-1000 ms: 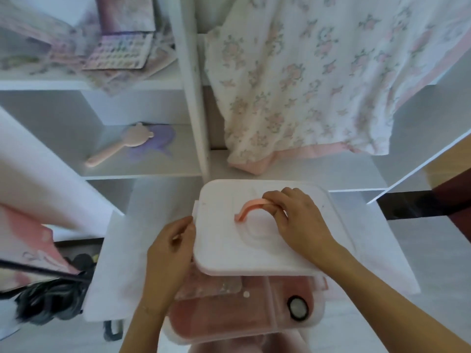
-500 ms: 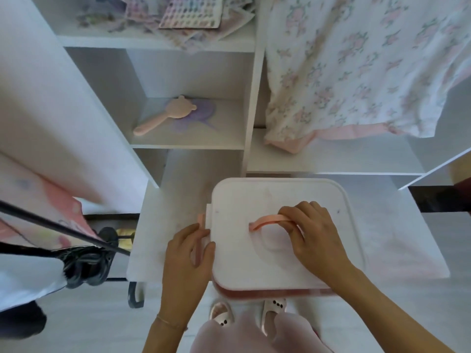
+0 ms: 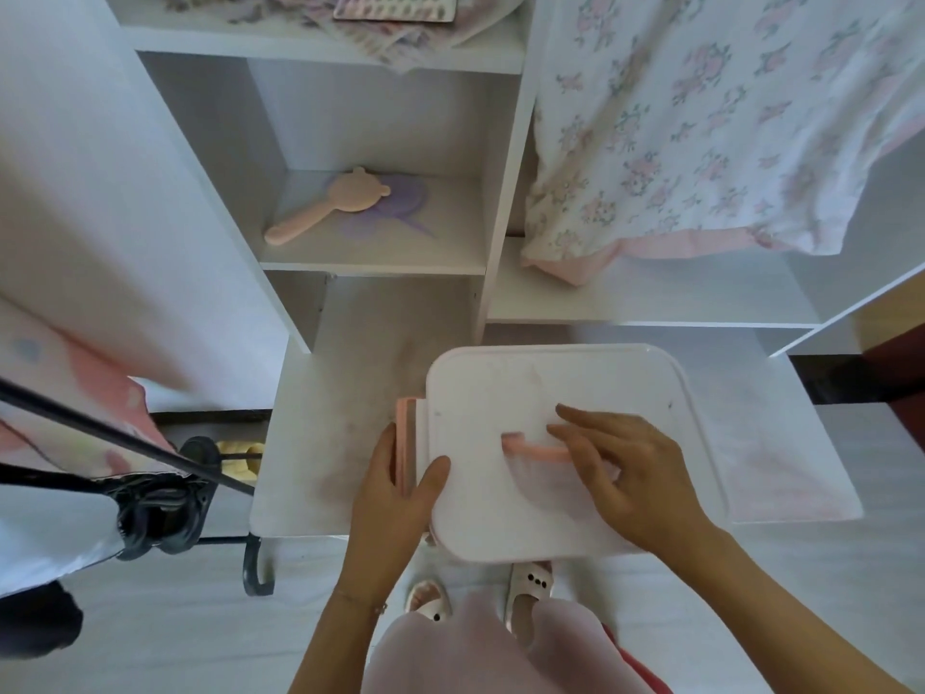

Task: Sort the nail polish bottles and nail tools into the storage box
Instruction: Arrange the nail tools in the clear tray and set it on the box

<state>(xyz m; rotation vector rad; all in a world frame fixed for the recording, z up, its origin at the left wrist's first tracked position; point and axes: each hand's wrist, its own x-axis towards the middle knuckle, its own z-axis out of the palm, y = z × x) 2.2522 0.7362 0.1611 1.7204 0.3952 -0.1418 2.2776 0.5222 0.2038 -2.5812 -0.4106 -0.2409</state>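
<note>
storage box (image 3: 555,458): white lid on, sits on the white tabletop (image 3: 325,443) at its near edge, below the shelf unit. Contents hidden, so the nail polish bottles and tools cannot be seen.
lid handle (image 3: 533,447): pink, lying flat near the lid centre.
side latch (image 3: 406,445): pink, on the box's left edge, looks folded up against the side, hard to tell if it is locked.
left hand (image 3: 395,498): at the box's left side, fingers curled around the latch, thumb pressed on the lid edge.
right hand (image 3: 625,468): on top of the lid, fingers spread and mostly straight, tips touching or just above the handle; nothing gripped.
shelf unit (image 3: 505,192): white, open compartments behind the tabletop.
hairbrush (image 3: 325,205): peach, bear-ear head, lying in the middle compartment, touching a purple item (image 3: 395,205) beside it.
sticker sheets (image 3: 395,2): on the top shelf, cut off by the frame.
floral cloth (image 3: 701,117): white with pink trim, draped over the right side of the shelves.
slippers (image 3: 530,588): white, on the person's feet, floor just below the box's near edge.
tripod (image 3: 165,498): dark, left of the tabletop on the floor.
</note>
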